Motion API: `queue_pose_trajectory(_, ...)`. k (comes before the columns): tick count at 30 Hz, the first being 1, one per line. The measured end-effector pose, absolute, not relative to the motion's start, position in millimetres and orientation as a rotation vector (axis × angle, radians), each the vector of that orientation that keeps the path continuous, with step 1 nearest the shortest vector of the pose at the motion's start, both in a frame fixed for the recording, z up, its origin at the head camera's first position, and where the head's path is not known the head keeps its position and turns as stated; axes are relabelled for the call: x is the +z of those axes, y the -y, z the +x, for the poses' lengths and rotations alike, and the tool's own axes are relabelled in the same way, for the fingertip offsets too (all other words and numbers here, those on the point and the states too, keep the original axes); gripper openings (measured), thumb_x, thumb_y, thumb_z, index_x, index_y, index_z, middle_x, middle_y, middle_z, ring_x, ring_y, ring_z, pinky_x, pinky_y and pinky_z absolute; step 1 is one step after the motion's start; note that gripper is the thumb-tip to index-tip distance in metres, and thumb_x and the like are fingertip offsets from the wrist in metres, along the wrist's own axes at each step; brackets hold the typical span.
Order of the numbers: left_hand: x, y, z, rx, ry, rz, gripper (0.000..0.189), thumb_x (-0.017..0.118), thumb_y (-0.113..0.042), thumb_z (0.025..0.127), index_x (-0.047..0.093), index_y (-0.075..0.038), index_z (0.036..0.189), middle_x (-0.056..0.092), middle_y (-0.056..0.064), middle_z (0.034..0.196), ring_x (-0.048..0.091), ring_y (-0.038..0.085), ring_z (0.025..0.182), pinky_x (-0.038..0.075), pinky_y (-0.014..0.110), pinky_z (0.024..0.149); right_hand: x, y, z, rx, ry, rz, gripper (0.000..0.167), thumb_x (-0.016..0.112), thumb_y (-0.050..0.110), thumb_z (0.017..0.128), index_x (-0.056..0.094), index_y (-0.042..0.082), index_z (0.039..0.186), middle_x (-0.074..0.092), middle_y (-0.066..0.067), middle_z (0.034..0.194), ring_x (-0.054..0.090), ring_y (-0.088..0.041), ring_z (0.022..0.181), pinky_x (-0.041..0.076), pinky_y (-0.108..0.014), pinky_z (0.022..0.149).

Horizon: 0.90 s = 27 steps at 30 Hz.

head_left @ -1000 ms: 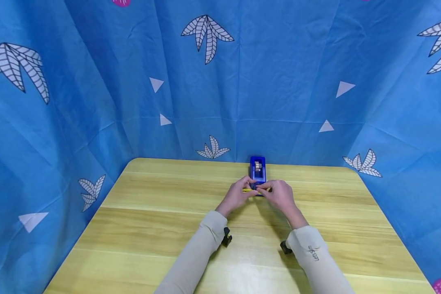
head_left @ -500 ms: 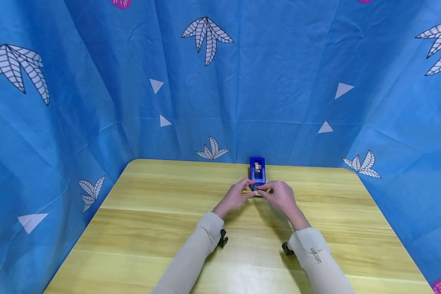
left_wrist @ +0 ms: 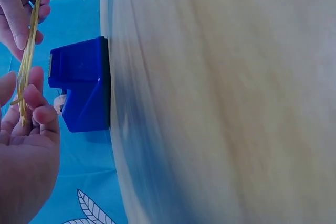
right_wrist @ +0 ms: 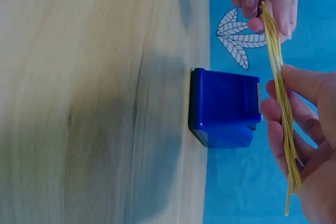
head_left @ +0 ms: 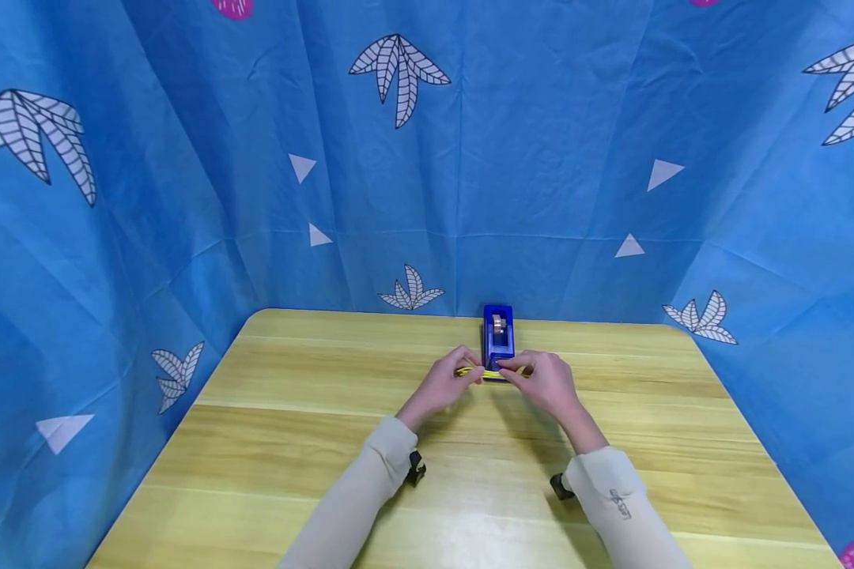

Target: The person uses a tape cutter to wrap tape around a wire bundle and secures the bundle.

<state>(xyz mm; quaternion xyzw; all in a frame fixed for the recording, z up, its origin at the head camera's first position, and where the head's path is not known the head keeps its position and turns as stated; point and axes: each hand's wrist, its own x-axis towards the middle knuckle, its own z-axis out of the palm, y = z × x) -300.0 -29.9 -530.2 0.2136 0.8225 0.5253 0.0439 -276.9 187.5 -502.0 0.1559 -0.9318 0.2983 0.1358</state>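
Note:
A bundle of thin yellow strands (right_wrist: 283, 124) stretches between both hands above the front end of a blue tape dispenser (head_left: 499, 348). My left hand (head_left: 446, 381) pinches the bundle toward one end between thumb and fingers. Farther along, my right hand (head_left: 544, 381) grips it, with the thumb pressed on the strands in the right wrist view and loose ends running past the palm. A pale, shiny patch shows on the bundle between the hands. In the left wrist view the dispenser (left_wrist: 84, 82) stands beside the bundle; its roll of tape (head_left: 498, 324) sits in the top.
The wood-grain table (head_left: 256, 442) spreads out around the forearms. Its far edge meets a blue curtain (head_left: 541, 158) with leaf prints, close behind the dispenser. Dark wrist mounts (head_left: 416, 468) hang under the sleeves.
My left hand has slid left, away from the right hand, so more of the yellow strands shows between them. The right hand and the dispenser have hardly moved.

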Motion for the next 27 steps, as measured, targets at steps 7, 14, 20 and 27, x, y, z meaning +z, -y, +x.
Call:
queue_pose_trajectory(7, -528, 32, -296, 1.712, -2.469, 0.59, 0.01, 0.062, -0.02, 0.105, 0.066, -0.01, 0.106, 0.075, 0.014, 0.106, 0.072, 0.023, 0.094, 0.06, 0.036, 0.082, -502, -182, -273, 0.796, 2.641, 0.496, 0.019, 0.083, 0.026, 0.089, 0.083, 0.021, 0.108, 0.08, -0.003, 0.102, 0.071, -0.015, 0.075, 0.054, -0.033, 0.062)
queue_pose_trajectory(14, -528, 34, -294, 1.822, -2.413, 0.551, 0.012, 0.064, -0.019, 0.104, 0.066, -0.007, 0.104, 0.076, 0.021, 0.104, 0.069, 0.042, 0.094, 0.054, 0.027, 0.071, -501, -176, -268, 0.66, 2.603, 0.541, 0.022, 0.085, 0.025, 0.087, 0.083, 0.024, 0.109, 0.078, 0.001, 0.097, 0.065, -0.013, 0.066, 0.046, -0.031, 0.055)
queue_pose_trajectory(20, -530, 34, -293, 1.843, -2.39, 0.55, 0.011, 0.064, -0.018, 0.104, 0.066, -0.007, 0.103, 0.075, 0.022, 0.105, 0.068, 0.043, 0.093, 0.051, 0.022, 0.067, -501, -174, -266, 0.614, 2.598, 0.57, 0.02, 0.083, 0.024, 0.089, 0.083, 0.023, 0.109, 0.078, 0.001, 0.096, 0.055, -0.009, 0.059, 0.043, -0.03, 0.052)
queue_pose_trajectory(27, -531, 34, -292, 1.848, -2.401, 0.537, 0.009, 0.065, -0.016, 0.103, 0.067, -0.007, 0.104, 0.077, 0.015, 0.1, 0.068, 0.033, 0.087, 0.052, 0.023, 0.068, -504, -172, -265, 0.588, 2.645, 0.553, 0.021, 0.081, 0.028, 0.089, 0.082, 0.023, 0.11, 0.079, -0.002, 0.103, 0.07, -0.019, 0.075, 0.048, -0.032, 0.056)
